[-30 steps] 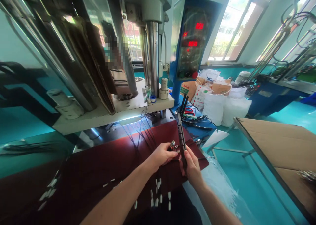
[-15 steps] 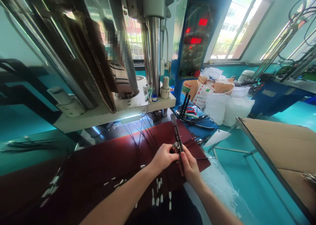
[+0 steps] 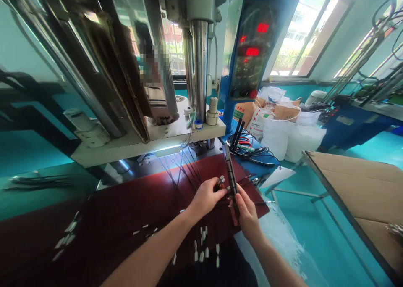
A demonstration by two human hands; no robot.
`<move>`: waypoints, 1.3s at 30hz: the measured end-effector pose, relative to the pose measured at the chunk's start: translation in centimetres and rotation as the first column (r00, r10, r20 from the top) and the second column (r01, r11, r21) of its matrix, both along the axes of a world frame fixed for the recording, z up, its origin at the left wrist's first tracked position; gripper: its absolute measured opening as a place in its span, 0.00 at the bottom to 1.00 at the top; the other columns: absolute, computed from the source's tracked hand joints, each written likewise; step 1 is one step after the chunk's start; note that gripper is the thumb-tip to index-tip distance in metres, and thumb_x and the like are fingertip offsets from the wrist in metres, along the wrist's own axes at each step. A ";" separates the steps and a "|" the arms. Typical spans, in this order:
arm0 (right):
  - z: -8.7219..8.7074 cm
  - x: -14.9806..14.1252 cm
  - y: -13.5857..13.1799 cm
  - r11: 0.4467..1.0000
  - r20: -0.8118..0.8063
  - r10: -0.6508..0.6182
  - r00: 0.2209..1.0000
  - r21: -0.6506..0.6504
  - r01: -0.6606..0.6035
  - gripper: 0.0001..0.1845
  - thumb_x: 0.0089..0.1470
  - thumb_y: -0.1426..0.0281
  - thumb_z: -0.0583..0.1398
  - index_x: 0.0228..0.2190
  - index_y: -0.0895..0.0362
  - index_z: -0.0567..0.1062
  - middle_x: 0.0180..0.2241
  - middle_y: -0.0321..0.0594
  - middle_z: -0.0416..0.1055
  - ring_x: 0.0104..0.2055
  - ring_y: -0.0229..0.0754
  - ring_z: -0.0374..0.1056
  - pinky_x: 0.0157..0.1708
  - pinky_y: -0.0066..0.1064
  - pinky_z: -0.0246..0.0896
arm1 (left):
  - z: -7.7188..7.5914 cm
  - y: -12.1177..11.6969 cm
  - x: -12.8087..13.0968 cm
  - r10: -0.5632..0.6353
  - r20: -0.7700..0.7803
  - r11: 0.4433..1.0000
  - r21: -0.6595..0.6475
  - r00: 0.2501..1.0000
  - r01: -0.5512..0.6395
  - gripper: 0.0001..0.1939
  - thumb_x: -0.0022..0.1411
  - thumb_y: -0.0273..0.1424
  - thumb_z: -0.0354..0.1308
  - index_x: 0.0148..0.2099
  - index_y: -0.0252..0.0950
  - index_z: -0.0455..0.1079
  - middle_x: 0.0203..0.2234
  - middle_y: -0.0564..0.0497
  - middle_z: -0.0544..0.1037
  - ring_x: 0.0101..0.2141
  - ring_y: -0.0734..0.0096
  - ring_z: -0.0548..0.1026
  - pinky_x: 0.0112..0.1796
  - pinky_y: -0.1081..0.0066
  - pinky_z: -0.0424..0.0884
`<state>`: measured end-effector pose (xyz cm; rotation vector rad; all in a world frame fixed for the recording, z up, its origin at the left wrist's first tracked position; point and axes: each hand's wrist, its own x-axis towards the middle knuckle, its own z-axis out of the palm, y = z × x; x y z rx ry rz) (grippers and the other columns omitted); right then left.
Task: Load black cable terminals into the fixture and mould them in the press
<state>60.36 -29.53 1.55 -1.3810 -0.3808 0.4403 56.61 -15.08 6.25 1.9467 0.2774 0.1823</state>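
My right hand [image 3: 247, 207] grips the lower end of a long dark slotted metal bar [image 3: 231, 169], which stands tilted above the red-brown table. Just left of the bar, my left hand [image 3: 206, 196] is closed around small metal connectors [image 3: 221, 180]; their shiny ends stick out past the fingers, and how many there are is hidden. A small metal piece [image 3: 228, 188] shows between the left fingertips and the bar. Several loose silvery connector pieces [image 3: 204, 234] lie below my forearms on the dark surface.
A press machine [image 3: 151, 131] with steel columns rises ahead, thin dark cables hanging at its front. Its control box [image 3: 248, 47] has red displays. Red-handled scissors [image 3: 244, 141] and black cables lie on a blue shelf. White sacks [image 3: 273, 135] and a cardboard-topped table [image 3: 355, 186] are at right.
My left hand has drawn slightly left and back from the bar, so the connectors now stand apart from it. The bar and my right hand have shifted a little to the right.
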 end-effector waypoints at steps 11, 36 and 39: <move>-0.2 0.0 -0.1 1.000 -0.021 0.006 1.000 0.022 -0.006 0.29 0.56 0.55 0.53 0.54 0.56 0.60 0.17 0.28 0.61 0.11 0.29 0.52 0.08 0.19 0.46 | 0.4 -0.2 0.5 -0.137 -0.143 0.935 -0.345 0.980 0.080 0.09 0.45 0.34 0.54 0.22 0.32 0.65 0.16 0.56 0.64 0.21 0.77 0.59 0.25 0.76 0.54; 0.0 0.3 -0.1 0.999 -0.028 0.050 0.998 -0.012 -0.051 0.30 0.53 0.53 0.54 0.53 0.56 0.62 0.18 0.30 0.62 0.10 0.28 0.50 0.07 0.19 0.45 | 1.4 1.6 -0.3 -0.055 -0.160 0.902 -0.431 0.986 -0.020 0.17 0.49 0.43 0.53 0.33 0.33 0.63 0.14 0.60 0.60 0.13 0.83 0.53 0.16 0.78 0.47; -0.1 0.3 0.0 0.997 -0.015 0.072 0.997 -0.006 -0.072 0.30 0.54 0.53 0.54 0.53 0.57 0.61 0.17 0.29 0.61 0.10 0.28 0.50 0.07 0.19 0.44 | 1.2 1.3 -0.2 -0.032 -0.162 0.903 -0.427 0.986 -0.041 0.14 0.50 0.41 0.53 0.31 0.35 0.60 0.10 0.63 0.56 0.11 0.84 0.49 0.14 0.78 0.44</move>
